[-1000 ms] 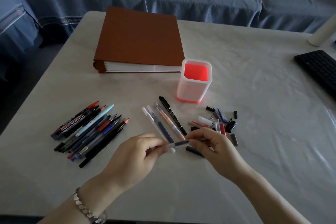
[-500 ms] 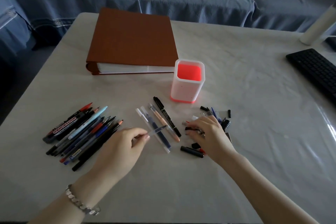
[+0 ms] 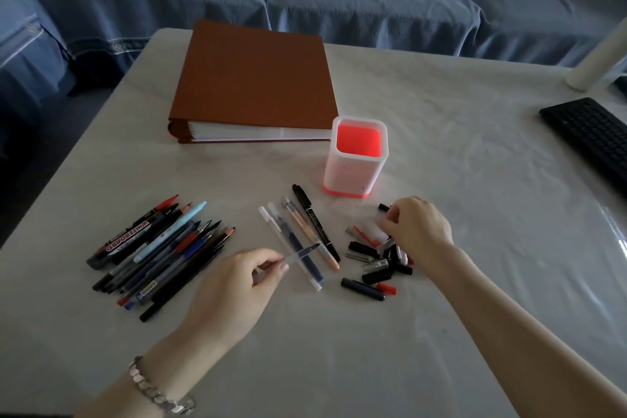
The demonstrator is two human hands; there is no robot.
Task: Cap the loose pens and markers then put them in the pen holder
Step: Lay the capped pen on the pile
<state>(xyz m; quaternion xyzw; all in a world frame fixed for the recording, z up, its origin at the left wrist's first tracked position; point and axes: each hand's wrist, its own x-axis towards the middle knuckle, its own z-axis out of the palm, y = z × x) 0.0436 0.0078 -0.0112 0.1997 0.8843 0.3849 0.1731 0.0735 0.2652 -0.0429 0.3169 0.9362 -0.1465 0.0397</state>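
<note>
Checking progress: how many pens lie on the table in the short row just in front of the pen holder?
4, side by side: a white-capped clear pen, a clear blue-ink pen, a peach pen and a black marker. None looks hidden.

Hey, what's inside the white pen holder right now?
The pen holder shows only its red interior, and no pen or marker stands in it. Its near wall hides the near part of the bottom, so something short lying there could not be seen.
</note>
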